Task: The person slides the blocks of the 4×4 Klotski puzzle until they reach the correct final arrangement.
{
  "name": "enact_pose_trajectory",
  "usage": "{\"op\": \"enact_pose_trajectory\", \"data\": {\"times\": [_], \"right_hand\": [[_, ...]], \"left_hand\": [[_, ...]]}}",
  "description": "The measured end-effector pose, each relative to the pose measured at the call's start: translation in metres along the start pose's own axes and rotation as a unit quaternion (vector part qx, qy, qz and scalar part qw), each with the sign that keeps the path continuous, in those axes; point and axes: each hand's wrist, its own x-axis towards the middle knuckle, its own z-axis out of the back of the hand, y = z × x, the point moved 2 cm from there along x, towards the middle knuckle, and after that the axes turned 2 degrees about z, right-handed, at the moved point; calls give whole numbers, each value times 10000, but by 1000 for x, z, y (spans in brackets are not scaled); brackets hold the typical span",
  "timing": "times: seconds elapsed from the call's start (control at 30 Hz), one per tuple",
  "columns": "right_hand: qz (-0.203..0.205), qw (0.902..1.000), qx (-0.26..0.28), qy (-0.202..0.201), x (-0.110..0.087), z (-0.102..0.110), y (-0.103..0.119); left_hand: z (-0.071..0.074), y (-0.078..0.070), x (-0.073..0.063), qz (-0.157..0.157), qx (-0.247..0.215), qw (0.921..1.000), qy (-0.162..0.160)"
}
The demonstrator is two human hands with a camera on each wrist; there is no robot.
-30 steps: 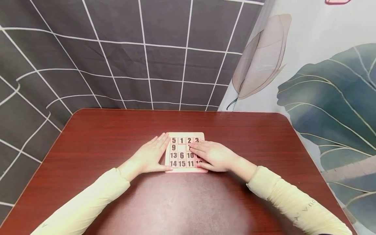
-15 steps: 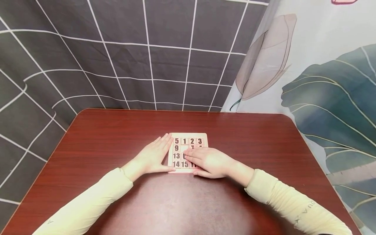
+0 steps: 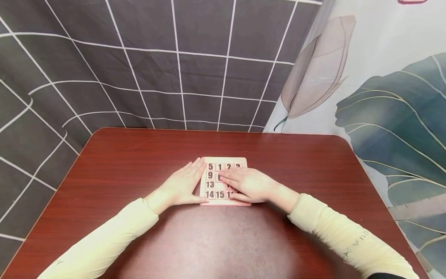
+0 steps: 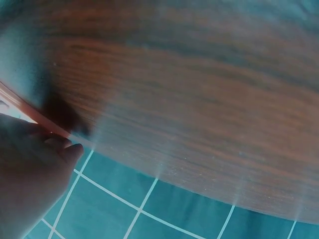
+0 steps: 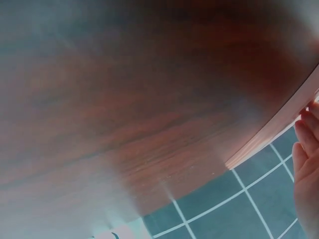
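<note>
Looking down from my head, I have the number board (image 3: 224, 160) flat on the reddish table (image 3: 156, 155), between my hands. My left hand (image 3: 181, 186) lies along its left edge, fingers straight, thumb spread toward the near corner, curled round nothing. My right hand (image 3: 256, 186) reaches over from the right, fingers extended and close together, tips at the tile marked 6 (image 3: 218, 178); I cannot tell how firmly they press. The bare slot (image 3: 220, 186) sits directly on my side of that tile, just right of the tile marked 13 (image 3: 210, 185). That near-far line matters most, I judge, and my right hand is nearer to it. The board looks almost square, so no long axis stands out.

At my left wrist, that hand is in shadow beside the board's edge.

At my right wrist, the edge slants up toward my fingers; the numbers are out of sight.
</note>
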Motion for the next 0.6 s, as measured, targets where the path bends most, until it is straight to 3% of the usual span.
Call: {"op": "enact_pose_trajectory", "data": {"times": [0.27,0.6], "right_hand": [[-147,9997,180,-40,-1,3,-5],[-90,9987,288,-407,-29,10,5]], "left_hand": [[0,-2,1,-33,-25,10000,-7],[-2,1,1,57,35,10000,-21]]}}
